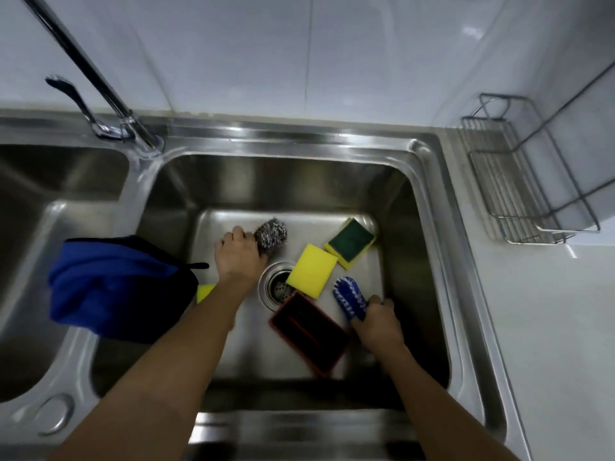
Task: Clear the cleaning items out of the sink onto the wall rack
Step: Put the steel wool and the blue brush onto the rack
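Both my hands are down in the steel sink point(429, 247). My left hand point(238, 252) closes its fingers on a steel wool ball point(272, 233) at the basin's back left. My right hand point(377, 322) grips a blue and white scrub brush point(349, 296) at the front right. Loose on the basin floor lie a yellow sponge point(311, 270) beside the drain point(278, 287), a green-topped yellow sponge point(351, 242) behind it, and a red and black block point(309, 332) in front. The wire wall rack point(519, 194) hangs empty at the right.
A blue and black cloth point(116, 287) drapes over the divider between the two basins, with a bit of yellow sponge point(204, 291) showing under it. The tap point(100, 84) rises at the back left. White counter lies to the right of the sink.
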Available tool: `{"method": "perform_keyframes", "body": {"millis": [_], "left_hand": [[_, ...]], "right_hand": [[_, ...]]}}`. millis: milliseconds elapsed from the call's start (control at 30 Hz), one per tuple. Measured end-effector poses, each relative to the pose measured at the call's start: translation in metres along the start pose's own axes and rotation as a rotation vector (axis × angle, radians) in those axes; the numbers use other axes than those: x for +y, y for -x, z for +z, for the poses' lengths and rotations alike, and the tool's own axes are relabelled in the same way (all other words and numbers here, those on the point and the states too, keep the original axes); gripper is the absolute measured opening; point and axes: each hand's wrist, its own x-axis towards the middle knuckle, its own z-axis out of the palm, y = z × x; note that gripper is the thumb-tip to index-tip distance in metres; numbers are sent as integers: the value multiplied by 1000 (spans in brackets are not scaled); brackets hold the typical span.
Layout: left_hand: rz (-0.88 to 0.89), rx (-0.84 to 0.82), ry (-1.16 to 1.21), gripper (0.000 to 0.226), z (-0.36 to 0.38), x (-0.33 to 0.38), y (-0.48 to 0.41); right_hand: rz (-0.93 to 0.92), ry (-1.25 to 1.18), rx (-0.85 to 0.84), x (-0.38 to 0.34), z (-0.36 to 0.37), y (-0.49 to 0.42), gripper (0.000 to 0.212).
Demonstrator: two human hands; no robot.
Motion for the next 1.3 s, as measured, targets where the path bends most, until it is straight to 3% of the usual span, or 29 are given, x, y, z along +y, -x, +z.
{"method": "perform_keyframes", "body": {"millis": [233, 500, 767, 900, 1033, 1300], "left_hand": [[-137, -65, 555, 41, -71, 13, 31], [77, 17, 1272, 50, -229, 79, 34], [357, 42, 1546, 43, -341, 143, 53], [393, -115, 1703, 50, -375, 175, 64], [425, -193, 1747, 53, -391, 207, 73], [435, -245, 1774, 53, -392, 245, 82]], "right_hand": [[-110, -82, 159, -36, -66, 45, 44], [-369, -254, 565, -78, -194, 93, 52], [-548, -401, 945, -84, -329, 141, 52], [-538, -432, 1115, -64, -383, 156, 50], [-397, -400, 1145, -33, -415, 157, 47], [-304, -286, 905, -14, -431, 142, 47]]}}
